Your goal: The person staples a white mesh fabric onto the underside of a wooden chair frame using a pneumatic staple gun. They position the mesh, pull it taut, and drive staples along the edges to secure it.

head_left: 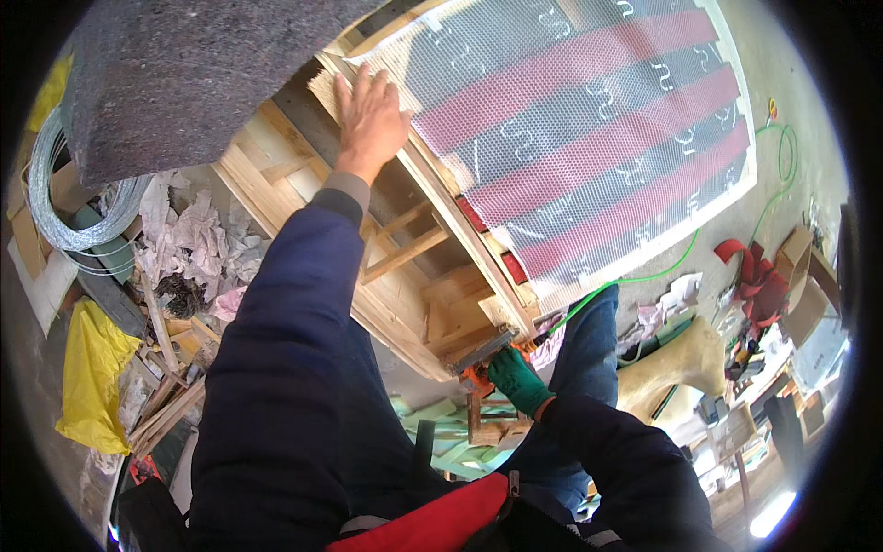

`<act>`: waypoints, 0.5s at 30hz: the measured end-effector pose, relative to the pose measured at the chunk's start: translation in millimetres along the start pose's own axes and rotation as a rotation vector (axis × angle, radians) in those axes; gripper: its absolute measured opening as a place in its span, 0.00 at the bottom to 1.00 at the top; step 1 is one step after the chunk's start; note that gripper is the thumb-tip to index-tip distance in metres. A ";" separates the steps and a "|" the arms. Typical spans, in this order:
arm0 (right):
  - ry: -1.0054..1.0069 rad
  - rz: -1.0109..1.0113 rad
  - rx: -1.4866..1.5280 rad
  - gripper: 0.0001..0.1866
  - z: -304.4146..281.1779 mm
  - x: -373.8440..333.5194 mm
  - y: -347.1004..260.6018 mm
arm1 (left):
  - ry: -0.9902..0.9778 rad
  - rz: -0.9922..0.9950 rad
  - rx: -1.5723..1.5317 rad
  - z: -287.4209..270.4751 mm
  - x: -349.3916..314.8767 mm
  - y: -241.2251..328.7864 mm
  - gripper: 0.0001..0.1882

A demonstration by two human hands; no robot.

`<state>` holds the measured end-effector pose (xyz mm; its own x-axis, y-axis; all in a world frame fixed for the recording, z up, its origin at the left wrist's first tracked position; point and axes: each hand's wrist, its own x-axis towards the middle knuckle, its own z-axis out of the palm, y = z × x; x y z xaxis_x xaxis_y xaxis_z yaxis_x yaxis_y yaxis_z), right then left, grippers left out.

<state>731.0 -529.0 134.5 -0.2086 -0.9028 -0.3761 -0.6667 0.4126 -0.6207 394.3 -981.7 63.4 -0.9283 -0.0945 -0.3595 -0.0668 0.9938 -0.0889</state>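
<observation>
Far left I count one coil of wire (40, 189), with one yellow sheet (97, 373) nearer me, then one grey felted block (202, 83) at the far side and a heap of crumpled paper (198, 235), in too many pieces to count. Next comes my bare left hand (370, 124), palm down on the far part of the rail, its fingers laid out and a little spread, pinching nothing. Under it is the one wooden frame (480, 262), lying tilted in front of me, its open side to the left and its mesh cloth (602, 138) to the right; I count three red bands on that cloth. At the frame's near corner my gloved right hand (521, 382) looks wrapped round one orange and dark tool (484, 350), though I cannot tell where each finger sits. I take this step as steadying the frame while the tool works that corner; the next move calls for a firm left palm and the tool square to the wood. Rightward runs one green hose (638, 278), then one pale foam piece (676, 368) and a loose tangle of red strips (759, 283), which I cannot count
</observation>
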 end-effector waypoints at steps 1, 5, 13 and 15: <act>-0.069 0.029 0.026 0.06 -2.1 1.1 -1.7 | 0.025 0.013 -0.046 -2.3 -0.9 0.8 0.30; -0.142 -0.070 -0.021 0.04 -41.0 23.3 -1.5 | 0.006 -0.002 -0.041 -6.0 -0.6 2.2 0.29; -0.520 0.717 1.276 0.24 -292.0 62.3 79.5 | 0.064 0.050 -0.239 0.5 -7.1 -7.2 0.23; -0.279 0.934 1.523 0.26 -321.4 92.6 90.8 | 0.154 0.088 -0.391 -2.7 -21.3 -12.4 0.21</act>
<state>421.2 -614.1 264.4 0.1304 -0.3546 -0.9259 0.7905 0.6009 -0.1188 413.9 -991.8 74.7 -0.9785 -0.0277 -0.2043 -0.0907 0.9478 0.3056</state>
